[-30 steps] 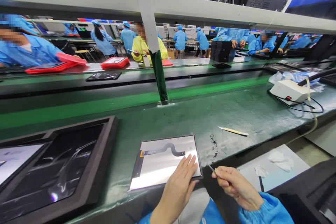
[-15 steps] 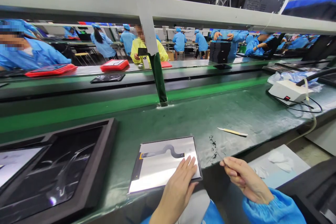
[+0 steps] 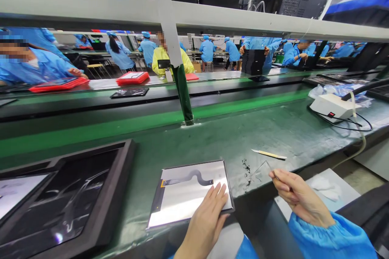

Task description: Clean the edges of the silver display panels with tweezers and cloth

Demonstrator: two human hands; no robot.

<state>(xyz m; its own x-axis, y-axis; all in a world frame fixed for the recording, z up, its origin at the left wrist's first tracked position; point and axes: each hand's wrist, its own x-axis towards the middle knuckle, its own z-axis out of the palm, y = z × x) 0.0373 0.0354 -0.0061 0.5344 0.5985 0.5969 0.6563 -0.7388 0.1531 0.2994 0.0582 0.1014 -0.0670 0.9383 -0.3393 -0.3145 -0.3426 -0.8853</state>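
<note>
My left hand (image 3: pixel 208 214) lies flat, fingers stretched, on the lower right of a display panel (image 3: pixel 179 202). The panel rests silver side up at the bench edge. A dark ribbon cable (image 3: pixel 185 178) curves across its back. To the right, my right hand (image 3: pixel 299 194) is closed in a pinch over the bench edge. From its fingertips runs a thin bent strip (image 3: pixel 267 164), whose material I cannot make out. Black scraps (image 3: pixel 246 170) lie on the green mat beside the panel. Behind them is a slim cream-handled blade (image 3: pixel 269 154).
A black foam tray (image 3: pixel 121 186) with display panels stands at left. A green post (image 3: pixel 184 97) rises behind the panel. A white box device (image 3: pixel 331 107) with cables sits at right. White crumpled scraps (image 3: pixel 326 190) lie below the bench edge. Co-workers sit across the conveyor line.
My right hand has moved right and slightly up, drawing the thin strip up from the scraps. My left hand stays on the panel. A dark panel on the far line has shifted right.
</note>
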